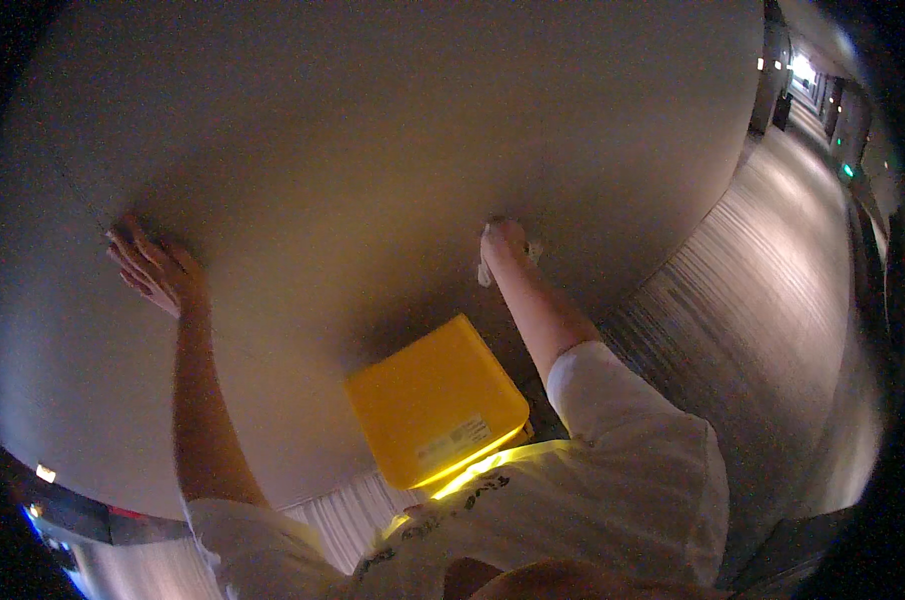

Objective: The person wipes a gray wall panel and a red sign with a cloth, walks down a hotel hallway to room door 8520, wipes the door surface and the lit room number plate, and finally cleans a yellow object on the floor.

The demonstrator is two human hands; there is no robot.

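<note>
A broad, smooth, pale wall fills most of the view. My left hand lies against it at the left, fingers extended, with nothing visible in the grip. Farther right, my right hand is closed around a crumpled white cloth or tissue held at the wall; most of that piece is hidden by the hand. Between my forearms, close to my chest, is a yellow box with rounded corners and a printed label. Bright yellow light shows along its lower edge. What supports the box cannot be made out.
A striped floor runs along the wall's foot at the right, into a long corridor with a bright light at its far end. Small green lights glow along the corridor's other side. Dark, blurred shapes are at the lower left.
</note>
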